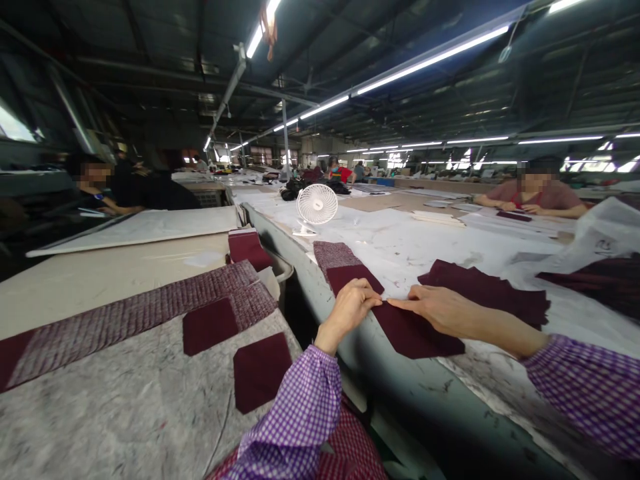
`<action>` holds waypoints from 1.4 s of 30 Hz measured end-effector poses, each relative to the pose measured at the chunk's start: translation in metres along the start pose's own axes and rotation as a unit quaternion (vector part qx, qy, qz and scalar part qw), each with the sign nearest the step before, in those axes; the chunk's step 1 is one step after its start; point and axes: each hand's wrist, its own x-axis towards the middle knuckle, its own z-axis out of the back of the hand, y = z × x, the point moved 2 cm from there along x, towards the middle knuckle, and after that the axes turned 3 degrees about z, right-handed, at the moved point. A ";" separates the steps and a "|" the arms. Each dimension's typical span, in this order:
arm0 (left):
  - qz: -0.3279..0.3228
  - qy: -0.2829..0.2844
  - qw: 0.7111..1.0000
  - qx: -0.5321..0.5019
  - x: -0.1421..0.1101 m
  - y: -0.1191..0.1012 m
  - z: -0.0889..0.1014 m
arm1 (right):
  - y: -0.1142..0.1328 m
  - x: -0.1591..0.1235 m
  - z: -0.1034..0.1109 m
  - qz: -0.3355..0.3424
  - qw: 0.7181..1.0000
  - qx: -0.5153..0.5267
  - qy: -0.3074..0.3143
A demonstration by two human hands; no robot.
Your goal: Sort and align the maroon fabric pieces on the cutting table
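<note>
My left hand [351, 305] and my right hand [440, 308] meet over a dark maroon fabric piece [415, 333] lying at the near edge of the white work table [400, 247]. The left fingers are curled in a pinch at the piece's top edge. The right hand lies flat on the cloth, index finger stretched toward the left fingertips. More maroon pieces [490, 293] are heaped just behind the right hand. Another maroon piece [353, 275] and a woven checked piece [335, 253] lie beyond the left hand.
A small white fan [317, 205] stands on the table farther back. On the left table [125, 400] lie maroon squares [260, 370] and a long checked strip [135, 310]. Clear plastic [595, 243] sits at right. Other people sit at far left [95, 183] and far right [535, 193].
</note>
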 end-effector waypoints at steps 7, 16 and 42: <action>0.019 -0.015 0.998 -0.064 -0.003 0.007 0.005 | 0.004 0.012 0.008 0.039 0.996 -0.073 0.019; 0.006 -0.019 0.999 -0.045 -0.008 0.009 0.009 | 0.001 0.013 0.017 0.078 0.996 -0.042 0.011; 0.022 0.017 0.998 0.052 -0.007 0.027 0.025 | -0.080 -0.007 0.009 -0.102 0.958 0.264 -0.052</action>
